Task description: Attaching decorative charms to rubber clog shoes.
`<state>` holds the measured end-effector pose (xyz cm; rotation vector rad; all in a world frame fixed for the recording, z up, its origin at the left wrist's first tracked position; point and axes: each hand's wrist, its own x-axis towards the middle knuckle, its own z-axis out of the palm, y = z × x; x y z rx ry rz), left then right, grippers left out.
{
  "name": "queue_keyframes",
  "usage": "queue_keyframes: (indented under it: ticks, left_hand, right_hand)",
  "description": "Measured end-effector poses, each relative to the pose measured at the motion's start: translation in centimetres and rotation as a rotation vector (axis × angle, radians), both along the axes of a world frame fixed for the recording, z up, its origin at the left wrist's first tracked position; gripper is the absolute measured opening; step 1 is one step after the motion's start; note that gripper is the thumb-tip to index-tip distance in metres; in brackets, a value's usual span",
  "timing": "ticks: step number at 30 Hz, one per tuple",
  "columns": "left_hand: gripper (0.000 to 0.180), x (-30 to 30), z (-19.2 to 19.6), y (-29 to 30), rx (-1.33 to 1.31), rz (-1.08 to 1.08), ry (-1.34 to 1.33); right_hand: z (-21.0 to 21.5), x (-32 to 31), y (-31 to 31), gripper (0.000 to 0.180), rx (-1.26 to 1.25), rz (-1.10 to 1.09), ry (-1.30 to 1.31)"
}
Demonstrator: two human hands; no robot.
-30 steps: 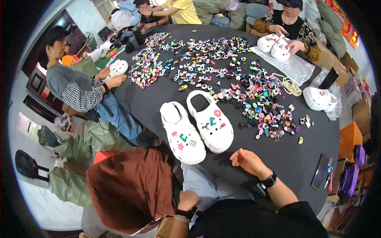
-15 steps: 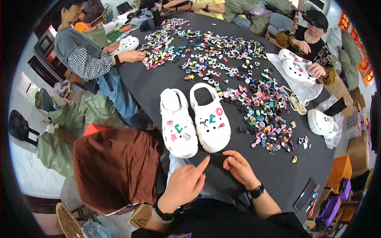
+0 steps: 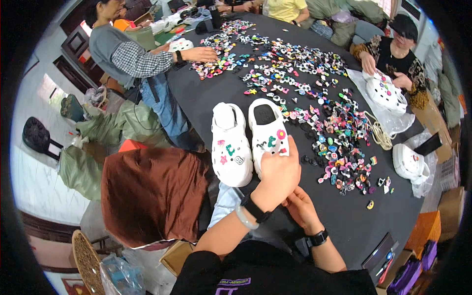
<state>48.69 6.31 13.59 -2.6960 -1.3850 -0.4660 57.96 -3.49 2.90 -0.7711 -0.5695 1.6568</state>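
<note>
Two white clogs stand side by side before me, toes toward me: the left clog (image 3: 232, 164) and the right clog (image 3: 264, 129). Both carry colourful shoe charms, among them a green one (image 3: 229, 150), a pink star (image 3: 223, 160) and a pink flower (image 3: 281, 133). My left hand (image 3: 281, 172) lies over the toe of the right clog, forefinger stretched along its right side by the flower and thumb apart on the upper; its other fingers are hidden. Just below it is my right hand (image 3: 304, 211), fingers bent, their tips partly covered by my left hand.
Heaps of loose shoe charms (image 3: 339, 142) spread over the dark table (image 3: 334, 226). Two people handle white clogs at far left and far right. Another white clog (image 3: 410, 163) sits at the right, near a cord (image 3: 377, 130). A brown cloth-covered object (image 3: 155, 194) stands at left.
My left hand has reached forward from below the clogs onto the right one's toe. My right hand has drawn in beneath it. The whole view has shifted slightly.
</note>
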Motion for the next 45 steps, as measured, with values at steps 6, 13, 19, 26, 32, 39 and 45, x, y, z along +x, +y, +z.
queue_keyframes:
  ticks: [6,13,19,26,32,39,45]
  left_hand:
    - [0.064,-0.1,-3.0,1.9,-0.009,0.059,0.067]
    - [0.054,-3.0,-1.3,0.0,-0.085,0.129,-0.025]
    - [0.050,-4.3,1.0,-0.8,-0.124,0.141,-0.046]
    - [0.049,-6.1,-0.1,-0.6,-0.185,0.114,-0.055]
    - [0.051,-9.8,2.7,-1.6,-0.151,0.182,-0.200]
    - [0.050,-14.2,-1.0,-2.4,-0.157,0.111,-0.090]
    - [0.048,-14.0,-0.1,-0.1,-0.082,0.191,-0.168]
  right_hand:
    - [0.3,-0.8,0.0,0.020,0.003,0.014,0.028]
    - [0.3,-0.3,-0.2,0.020,0.003,0.034,0.029]
    - [-0.1,-0.3,-0.2,0.020,0.007,0.021,0.013]
    - [0.7,-1.0,0.0,0.020,0.004,0.027,0.004]
    - [0.1,0.0,-0.4,0.019,-0.032,-0.005,-0.031]
    - [1.1,-0.4,-0.2,0.019,-0.015,0.024,-0.038]
    - [0.8,-0.3,-0.3,0.020,-0.005,0.008,-0.036]
